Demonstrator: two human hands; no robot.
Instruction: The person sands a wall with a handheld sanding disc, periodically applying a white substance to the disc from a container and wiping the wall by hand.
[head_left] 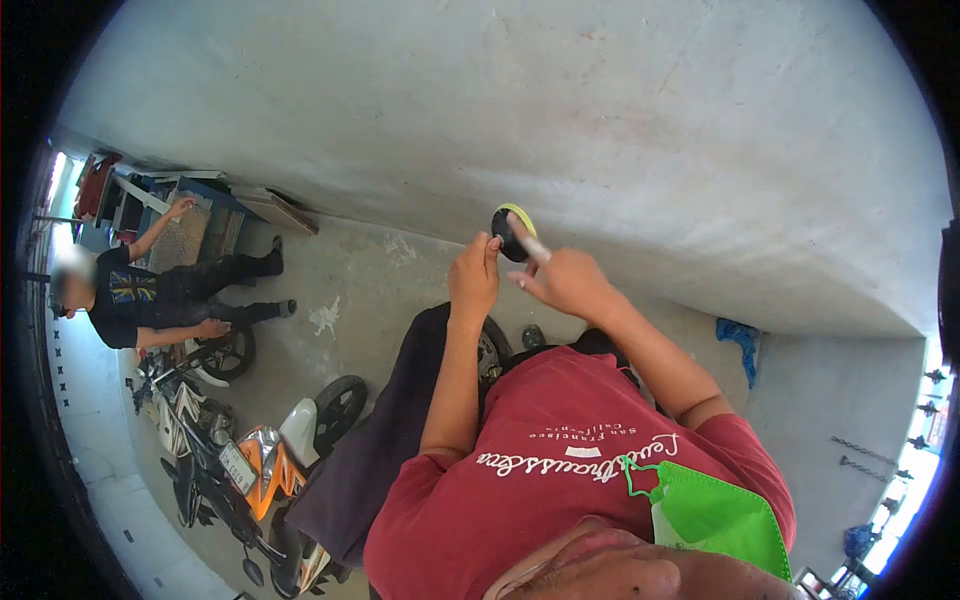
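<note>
My left hand [474, 278] grips a small round pad [509, 240], black on its face with a yellow-green rim, pinched at its lower left edge between thumb and fingers. The pad is held up in front of the grey wall [560, 110]. From the right, my right hand [566, 282] reaches to it with the index finger stretched out across the pad's face and the thumb apart below. That index finger is partly smeared by motion and looks whitish along its length.
Motorcycles [245, 465] stand at the lower left, one under a dark cloth [375, 460]. Further left, another person [140, 285] is beside stacked boards [270, 208]. A blue cloth or bag [738, 345] lies by the wall corner at right. A green mask [715, 515] hangs near my face.
</note>
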